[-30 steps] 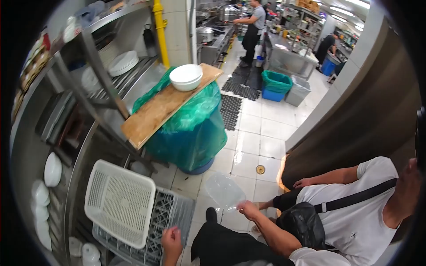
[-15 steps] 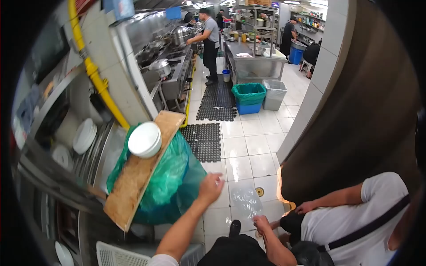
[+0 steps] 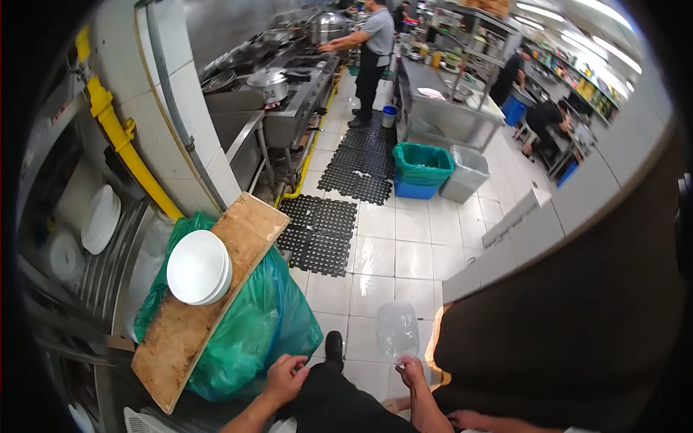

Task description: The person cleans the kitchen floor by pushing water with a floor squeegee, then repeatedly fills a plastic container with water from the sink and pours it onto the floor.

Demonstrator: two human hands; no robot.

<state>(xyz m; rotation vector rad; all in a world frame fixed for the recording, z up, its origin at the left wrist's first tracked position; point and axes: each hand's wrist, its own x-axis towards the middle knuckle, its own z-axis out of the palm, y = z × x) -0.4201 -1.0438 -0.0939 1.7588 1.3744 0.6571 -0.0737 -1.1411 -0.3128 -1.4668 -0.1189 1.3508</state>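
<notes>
One translucent plastic piece [image 3: 398, 328], shallow tray or lid (cannot tell which). Location: well to the right of the wooden board [image 3: 166, 339], which serves as landmark; held up over the tiled floor [image 3: 372, 294].

Handling, judged by eye: light; thin-walled, springy rather than stiff, liable to flex or crack if squeezed hard; slick if wet, though wetness cannot be told. Best hold: the rim, at the near edge or a corner, thumb on one face and fingers on the other.

Appearance: colourless, slightly cloudy; roughly rectangular, rounded corners; wavy highlights across the face, floor showing faintly through. No marking legible.

Right hand [image 3: 411, 370]: well right of the board, pinching the piece by its near edge. Left hand [image 3: 287, 375]: just right of the board, near the green bag liner [image 3: 245, 339]; fingers loosely bent, nothing seen in them; contact with the liner cannot be told.

Adjacent stock: white bowls [image 3: 196, 267], nested, standing on the board; green liner beneath it.
</notes>
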